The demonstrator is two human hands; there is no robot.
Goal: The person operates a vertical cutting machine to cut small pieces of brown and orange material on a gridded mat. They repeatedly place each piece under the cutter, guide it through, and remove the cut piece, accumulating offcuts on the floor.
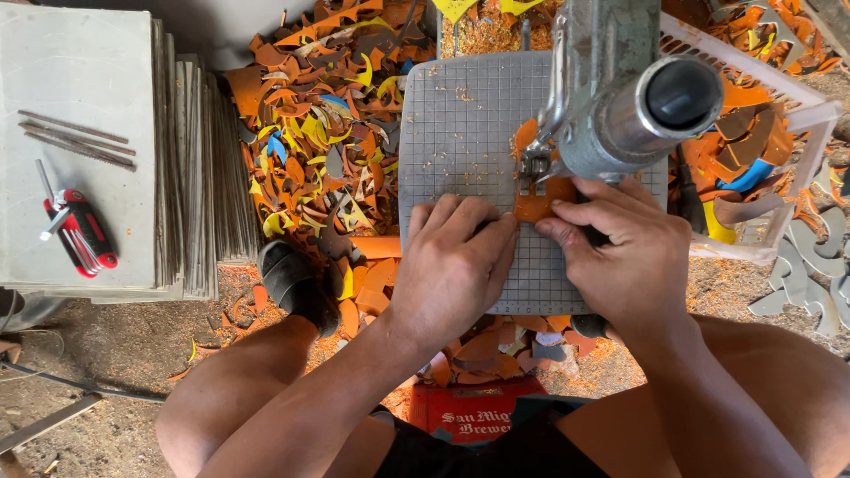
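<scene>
- The left hand (453, 265) lies knuckles up on the gridded saw table (456, 133), fingers curled narrow, their tips pressing the near edge of a small orange piece (537, 205).
- The right hand (625, 252) mirrors it just beside, fingers bent and pinching the same orange piece from the other side; the two sets of fingertips nearly touch.
- The piece sits flat on the table directly beyond both hands' fingertips, at the blade foot of the scroll saw arm (611, 97).
- Beyond the left hand, a heap of orange, yellow and blue offcuts (323, 115) covers the ground.
- Far out past the left hand, a red-handled key set (78, 232) rests on stacked grey sheets (88, 97).
- Beyond the right hand stands a white crate (801, 115) of scraps.
</scene>
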